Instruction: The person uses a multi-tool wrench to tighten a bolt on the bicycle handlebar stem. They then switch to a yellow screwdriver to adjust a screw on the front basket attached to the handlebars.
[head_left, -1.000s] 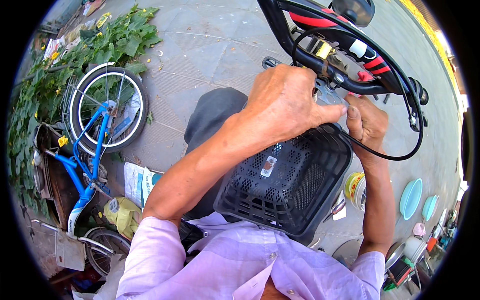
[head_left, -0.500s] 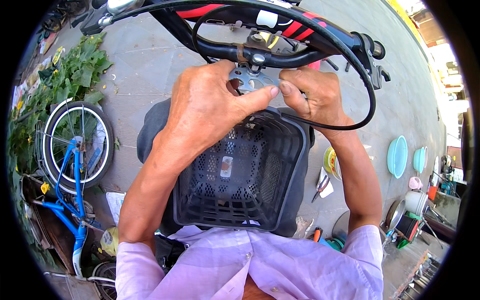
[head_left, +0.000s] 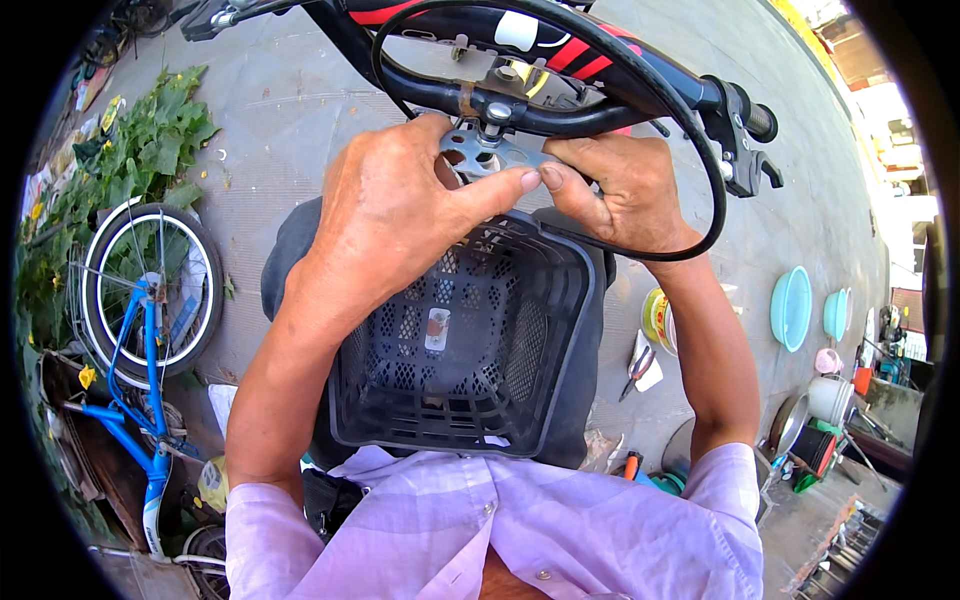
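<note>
A black plastic bicycle basket [head_left: 470, 350] sits right below me, its far rim against the black handlebar [head_left: 560, 115]. Both hands grip a grey metal bracket plate [head_left: 485, 155] with holes, which hangs under the handlebar clamp. My left hand [head_left: 400, 215] pinches the plate's left side, thumb stretched along its lower edge. My right hand [head_left: 615, 190] holds the plate's right end, thumb tip touching the left thumb. A black cable [head_left: 710, 195] loops around the right hand, and a brake lever [head_left: 745, 150] sits at the bar's right end.
A blue bicycle [head_left: 145, 330] lies on the ground at left beside green plants [head_left: 130, 160]. Teal bowls [head_left: 790, 305], a yellow tin [head_left: 658, 320], pliers [head_left: 640, 365] and pots [head_left: 825, 400] lie on the concrete at right.
The view has swung down and closer, centring the basket. Both hands have come together onto the bracket plate under the handlebar, thumbs now touching.
</note>
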